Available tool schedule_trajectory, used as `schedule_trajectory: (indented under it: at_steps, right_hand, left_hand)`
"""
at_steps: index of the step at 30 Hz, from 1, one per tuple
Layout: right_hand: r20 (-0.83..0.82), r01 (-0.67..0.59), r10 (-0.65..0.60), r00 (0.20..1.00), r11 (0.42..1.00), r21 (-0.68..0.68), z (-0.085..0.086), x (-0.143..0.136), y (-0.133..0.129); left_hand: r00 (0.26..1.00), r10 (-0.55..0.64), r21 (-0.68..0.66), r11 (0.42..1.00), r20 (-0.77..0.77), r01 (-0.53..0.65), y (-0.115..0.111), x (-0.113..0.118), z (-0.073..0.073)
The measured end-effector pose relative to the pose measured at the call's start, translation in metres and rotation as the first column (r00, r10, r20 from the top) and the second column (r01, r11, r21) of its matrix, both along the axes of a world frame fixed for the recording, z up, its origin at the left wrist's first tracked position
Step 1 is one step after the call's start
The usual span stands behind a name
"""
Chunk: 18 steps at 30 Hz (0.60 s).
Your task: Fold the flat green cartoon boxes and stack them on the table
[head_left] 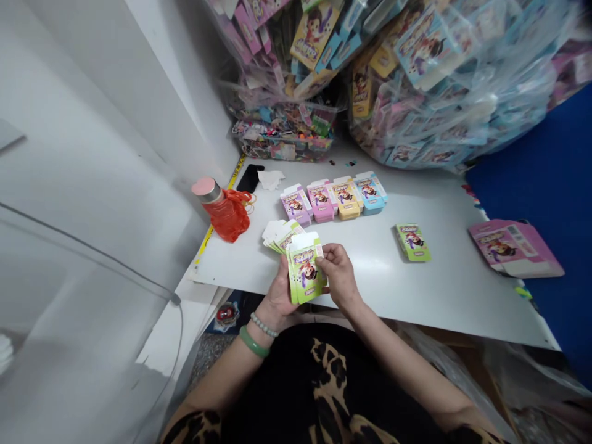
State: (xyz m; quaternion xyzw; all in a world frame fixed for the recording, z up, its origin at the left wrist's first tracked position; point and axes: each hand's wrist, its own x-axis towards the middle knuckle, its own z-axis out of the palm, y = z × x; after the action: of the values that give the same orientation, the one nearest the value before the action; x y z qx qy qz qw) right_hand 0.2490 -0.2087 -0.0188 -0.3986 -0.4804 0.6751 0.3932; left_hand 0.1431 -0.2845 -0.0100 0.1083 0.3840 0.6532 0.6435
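Note:
Flat green boxes (pixel 308 277) with a cartoon figure are held over the table's front edge. My left hand (pixel 279 290) grips them from the left and below. On the right side of the same boxes, the fingers of my right hand (pixel 339 271) pinch the upper edge. Just behind them a fanned pile of green and white boxes (pixel 284 234) lies on the table. Farther back stand purple (pixel 296 205), pink (pixel 322 202), yellow (pixel 348 198) and blue (pixel 370 193) box stacks in a row. One green stack (pixel 412 242) lies to the right.
On the grey table (pixel 444 277), a bottle with a red cover (pixel 226 216) stands left, near a black phone (pixel 250 178) and a crumpled tissue (pixel 271 179). Large plastic bags of boxes (pixel 444 80) fill the back. A pink box (pixel 513 248) lies at the right edge.

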Motion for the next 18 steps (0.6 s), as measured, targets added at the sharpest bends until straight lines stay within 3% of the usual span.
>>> schedule_trajectory:
  at_steps: [3,6,9,11,12,13,15,16,17,18]
  right_hand:
    - [0.138,0.038,-0.060,0.989,0.987,0.154,-0.007,0.002,-0.009]
    - [0.203,0.042,-0.072,0.976,0.988,0.147,-0.011,0.008,0.000]
    - [0.109,0.085,-0.095,0.989,0.992,0.088,-0.008,0.013,0.018]
    - [0.015,0.135,-0.136,0.991,0.990,0.038,-0.003,0.017,0.028]
    - [-0.016,0.156,-0.156,0.988,0.988,0.015,-0.001,0.019,0.032]
    - [-0.034,0.171,-0.171,0.985,0.985,-0.002,0.002,0.021,0.035]
    - [-0.046,0.185,-0.185,0.982,0.983,-0.014,0.006,0.023,0.036]
    - [-0.050,0.189,-0.189,0.981,0.982,-0.011,0.008,0.023,0.035]
    - [-0.055,0.196,-0.196,0.979,0.981,-0.008,0.009,0.022,0.033]
    - [-0.062,0.201,-0.201,0.978,0.979,-0.006,0.010,0.021,0.030]
  left_hand:
    - [0.999,-0.014,0.010,1.000,0.030,0.014,-0.002,0.003,-0.005]
    - [0.994,-0.111,0.024,0.994,0.026,0.110,-0.002,-0.001,-0.005]
    - [0.984,-0.115,-0.039,0.993,-0.139,0.111,0.002,-0.009,-0.002]
    - [0.936,-0.005,-0.076,0.997,-0.352,-0.023,0.009,-0.019,0.000]
    - [0.870,0.074,-0.082,0.988,-0.488,-0.131,0.013,-0.026,0.002]
    - [0.755,0.158,-0.069,0.963,-0.636,-0.260,0.017,-0.034,0.003]
    - [0.395,0.274,0.041,0.861,-0.877,-0.507,0.022,-0.048,0.007]
    - [0.215,0.286,0.117,0.811,-0.934,-0.573,0.024,-0.052,0.010]
    - [0.098,0.284,0.174,0.788,-0.954,-0.590,0.024,-0.053,0.012]
    - [0.075,0.281,0.192,0.804,-0.957,-0.563,0.023,-0.051,0.013]
